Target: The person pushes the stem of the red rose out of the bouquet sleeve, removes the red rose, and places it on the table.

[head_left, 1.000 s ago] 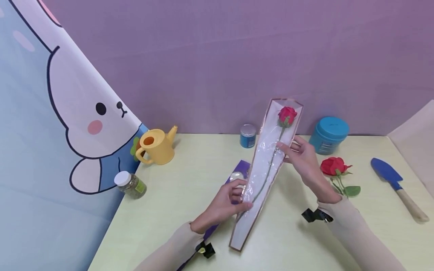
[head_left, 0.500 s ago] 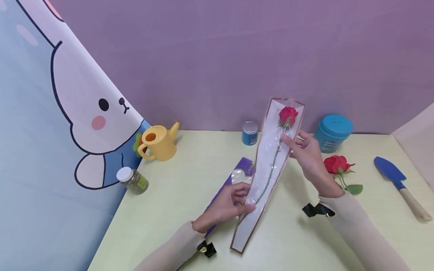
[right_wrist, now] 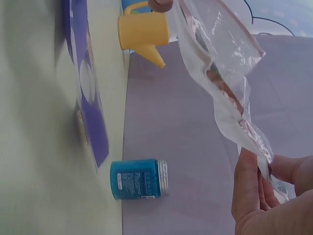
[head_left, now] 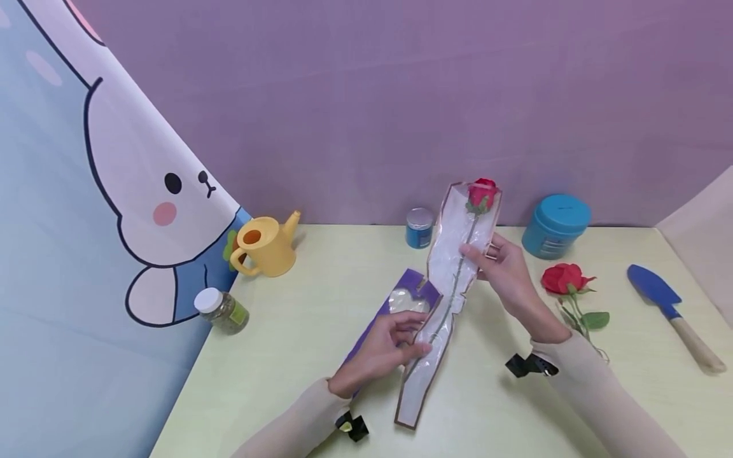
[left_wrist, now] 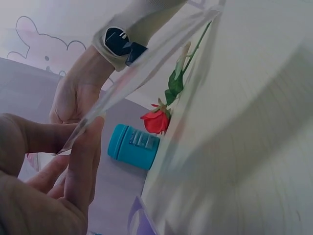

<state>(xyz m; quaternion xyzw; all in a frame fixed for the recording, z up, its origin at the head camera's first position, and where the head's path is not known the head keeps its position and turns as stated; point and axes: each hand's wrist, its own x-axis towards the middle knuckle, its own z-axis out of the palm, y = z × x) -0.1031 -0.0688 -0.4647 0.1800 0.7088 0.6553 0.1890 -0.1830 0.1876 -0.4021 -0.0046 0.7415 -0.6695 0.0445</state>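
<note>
A red rose (head_left: pixel 482 194) lies along a long, narrow flower sleeve (head_left: pixel 417 389) with a white back, a clear front and brown edging. Its bloom reaches the sleeve's wide upper end, and its stem runs down inside. My left hand (head_left: pixel 382 348) pinches the sleeve low down, thumb over the front. Higher up, my right hand (head_left: pixel 506 272) grips the sleeve's right edge around the stem, thumb in front and fingers behind. The sleeve is held tilted over the table, creased and bent inward at its middle. In the right wrist view its clear film (right_wrist: pixel 230 44) bulges away from the white back.
Under the left arm lies a purple packet (head_left: pixel 410 280) with a heart-shaped window. Behind stand a small blue jar (head_left: pixel 419 229) and a large blue tub (head_left: pixel 555 229). A second rose (head_left: pixel 564 278) and a trowel (head_left: pixel 655 286) lie right; a watering can (head_left: pixel 266 247) and a lidded jar (head_left: pixel 224 312) stand left.
The right hand has slid down and left along the sleeve. The sleeve has crumpled at its middle, and the rose's bloom now sits at the top edge instead of below it.
</note>
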